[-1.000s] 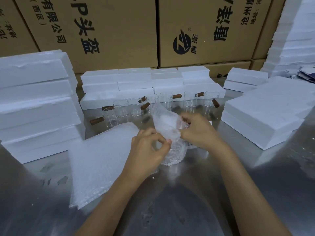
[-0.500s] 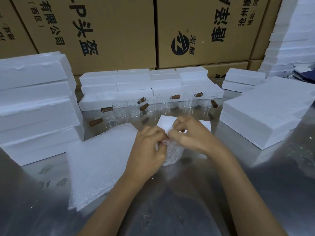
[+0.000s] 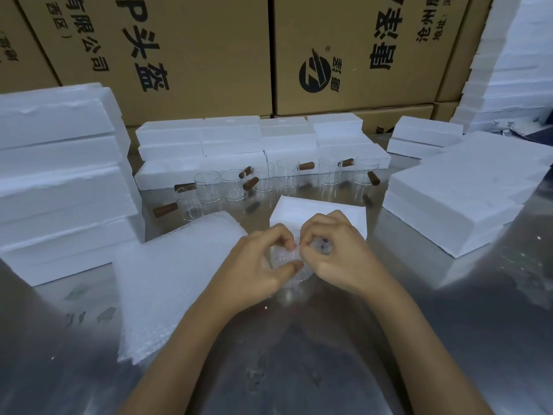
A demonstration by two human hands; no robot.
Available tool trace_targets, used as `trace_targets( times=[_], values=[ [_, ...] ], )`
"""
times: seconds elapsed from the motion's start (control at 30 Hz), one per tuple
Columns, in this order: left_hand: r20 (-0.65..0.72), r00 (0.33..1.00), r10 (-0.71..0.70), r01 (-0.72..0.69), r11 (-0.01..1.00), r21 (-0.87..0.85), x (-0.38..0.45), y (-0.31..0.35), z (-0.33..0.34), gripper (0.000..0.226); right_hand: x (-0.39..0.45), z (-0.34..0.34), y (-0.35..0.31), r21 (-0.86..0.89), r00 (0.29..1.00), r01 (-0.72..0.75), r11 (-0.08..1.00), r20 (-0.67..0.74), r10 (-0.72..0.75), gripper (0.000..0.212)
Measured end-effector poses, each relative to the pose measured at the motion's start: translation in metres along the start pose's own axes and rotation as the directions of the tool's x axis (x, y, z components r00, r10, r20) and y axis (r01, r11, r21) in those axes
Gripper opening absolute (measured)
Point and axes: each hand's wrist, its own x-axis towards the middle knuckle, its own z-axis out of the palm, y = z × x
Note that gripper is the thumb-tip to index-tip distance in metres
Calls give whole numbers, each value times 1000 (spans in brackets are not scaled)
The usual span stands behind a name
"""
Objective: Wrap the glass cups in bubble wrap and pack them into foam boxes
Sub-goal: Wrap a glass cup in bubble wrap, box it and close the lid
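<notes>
Both hands on one job at the middle of the shiny steel worktop [image 3: 449, 339]. My left hand [image 3: 254, 265] and right hand [image 3: 338, 253] meet over a small glass cup bundled in clear bubble wrap [image 3: 287, 262], standing on the worktop between my palms. Left grip: fingers curled over the top of the bundle, thumb pressed low on its near side. Right grip: fingertips pinching the wrap at the bundle's top, narrow and closed on the film. The cup's handle I cannot make out under the wrap.

Key relation: the low white foam box [image 3: 302, 209] lies just beyond the bundle, toward the worktop's far edge, touching or nearly touching my right knuckles. Its long side runs left to right. Right hand is the nearer one to it. My judgement: wrap is nearly closed; next the bundle goes forward and slightly up into that box.

Stack of white bubble-wrap sheets [image 3: 173, 280] sits beside my left forearm, toward the left edge. Row of clear glass cups with brown wooden handles [image 3: 257, 182] waits farther back, in front of stacked white foam boxes [image 3: 233, 142].
</notes>
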Motion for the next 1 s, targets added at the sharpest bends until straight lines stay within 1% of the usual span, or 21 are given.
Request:
trace_targets(
  times=[0.1,0.17,0.23,0.27,0.3,0.37,0.47,0.5,0.53,0.6,0.63,0.7,0.73,0.77,0.8,0.83,0.87,0.93,1.0],
  values=[
    [37,998,-50,52,998,-45,0,1,-3,10,-1,2,0,-21,1000,-12,1000,9,12,18],
    [32,999,-38,39,998,-42,0,1,-2,6,-1,3,-2,-75,1000,-15,997,15,16,25],
    [10,1000,9,-9,1000,2,0,1,-2,3,-2,5,-4,-193,999,33,981,32,-28,36],
    [-7,999,32,-32,997,72,0,1,-3,3,-2,7,-5,-253,997,64,965,49,-53,41],
    [-26,998,62,-57,985,163,0,1,-3,6,-2,7,-7,-292,996,84,953,64,-68,43],
    [-49,991,124,-104,948,301,-1,2,-1,17,-3,8,-8,-302,995,86,950,82,-64,40],
    [3,994,108,-101,922,375,-2,4,2,42,-4,9,-8,-250,997,56,967,74,-38,41],
    [28,996,85,-89,915,393,-2,3,4,48,-4,10,-8,-224,999,40,974,26,-36,39],
    [51,997,58,-73,912,403,-1,2,5,52,-4,10,-9,-200,997,32,979,-60,-45,36],
    [66,998,0,-25,923,385,-1,1,9,59,-4,10,-10,-141,971,18,990,-233,-51,31],
    [64,998,-20,-6,925,381,-1,1,11,62,-3,11,-10,-90,958,10,996,-283,-35,29],
    [47,999,-17,-4,911,411,-1,0,13,60,-1,11,-9,50,926,-12,999,-377,30,29],
    [31,1000,2,-15,906,423,0,-1,14,53,0,10,-7,106,891,-31,994,-449,76,29],
    [5,1000,24,-24,912,410,-1,-1,13,42,1,7,-2,126,844,-59,990,-524,117,31],
    [-30,999,42,-28,929,369,-1,0,12,33,2,3,5,106,803,-104,989,-578,146,33],
    [-76,996,37,-12,954,300,-2,1,9,31,2,-2,15,63,786,-166,984,-595,171,35],
    [-130,992,-2,29,978,207,-2,2,5,34,2,-6,26,14,796,-246,969,-567,211,36],
    [-232,968,-99,103,995,6,-1,6,-1,43,2,-12,43,-34,831,-410,911,-426,358,37],
    [-310,942,-126,67,979,-194,2,11,-7,48,1,-13,51,18,819,-512,859,-290,495,39]
  ],
)
